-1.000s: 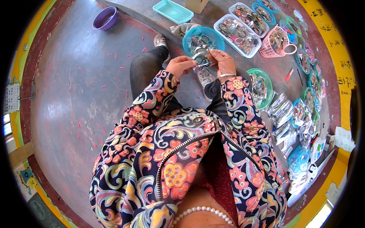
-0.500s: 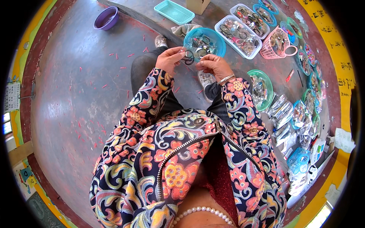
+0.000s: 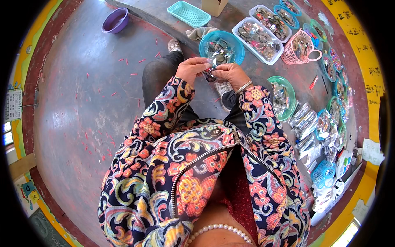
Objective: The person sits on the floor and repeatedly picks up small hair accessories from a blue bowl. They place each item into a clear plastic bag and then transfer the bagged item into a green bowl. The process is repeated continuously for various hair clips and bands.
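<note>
My left hand point(image 3: 192, 69) and my right hand point(image 3: 232, 75) meet in front of me, fingertips pinched close together. Between them a small clear plastic bag point(image 3: 213, 61) catches the light, and both hands grip it. Just beneath the fingertips shows a dark ring-shaped band point(image 3: 209, 77), like a hair tie; the fingers cover part of it, and whether it lies inside the bag is unclear. Right beyond my hands stands a round blue basin point(image 3: 238, 52) holding bagged small items and dark rings.
White trays point(image 3: 269, 61) and a pink basket point(image 3: 293, 57) of bagged items stand to the right of the basin. A green bowl point(image 3: 290, 88) sits by my right knee, near silvery packets point(image 3: 304, 121). Farther off are a turquoise basket point(image 3: 181, 9) and a purple basin point(image 3: 122, 24).
My hands have come together from slightly apart, the left moving rightward. A shiny clear bag now shows between the fingertips, and the dark ring hangs lower, partly covered.
</note>
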### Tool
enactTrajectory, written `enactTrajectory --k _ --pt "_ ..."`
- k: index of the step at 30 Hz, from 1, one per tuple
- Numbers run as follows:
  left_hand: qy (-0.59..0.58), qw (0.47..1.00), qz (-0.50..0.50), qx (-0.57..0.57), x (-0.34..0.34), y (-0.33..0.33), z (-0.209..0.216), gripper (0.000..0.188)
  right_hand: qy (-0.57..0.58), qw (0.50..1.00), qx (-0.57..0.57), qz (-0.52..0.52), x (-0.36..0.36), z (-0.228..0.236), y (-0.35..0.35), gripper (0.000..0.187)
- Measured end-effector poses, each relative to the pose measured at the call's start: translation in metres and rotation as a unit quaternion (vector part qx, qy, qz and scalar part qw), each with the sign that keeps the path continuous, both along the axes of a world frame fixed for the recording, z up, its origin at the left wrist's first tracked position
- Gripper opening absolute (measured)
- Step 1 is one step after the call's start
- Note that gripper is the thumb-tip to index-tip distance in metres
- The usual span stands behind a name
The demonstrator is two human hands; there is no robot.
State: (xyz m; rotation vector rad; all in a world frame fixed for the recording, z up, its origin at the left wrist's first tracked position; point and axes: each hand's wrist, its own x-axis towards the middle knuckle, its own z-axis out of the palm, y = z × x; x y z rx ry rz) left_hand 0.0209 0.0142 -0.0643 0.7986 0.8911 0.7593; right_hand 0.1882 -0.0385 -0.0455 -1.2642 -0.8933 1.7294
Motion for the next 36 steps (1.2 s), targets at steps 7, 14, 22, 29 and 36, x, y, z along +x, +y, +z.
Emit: enactTrajectory --k 7,14,22,29,36 --pt "0.022 0.997 -0.045 -0.05 0.005 -0.003 0.002 0.019 0.0 0.999 0.034 -0.038 0.005 -0.012 0.003 0.017" --pt "0.014 1.0 0.012 0.002 0.004 0.002 -0.002 0.013 -0.075 0.992 0.07 -0.079 0.01 -0.007 0.002 0.014" --pt "-0.027 0.999 -0.018 -0.036 0.004 -0.004 -0.008 0.018 -0.122 0.964 0.128 -0.198 0.042 0.014 -0.025 0.013" --pt "0.069 0.993 -0.038 -0.085 -0.027 0.013 -0.075 0.017 -0.135 0.893 0.047 -0.426 0.169 -0.001 -0.103 0.019" --pt "0.106 0.988 -0.091 -0.059 -0.017 -0.001 -0.081 0.016 -0.05 0.847 -0.128 -0.513 0.234 -0.087 -0.175 0.017"
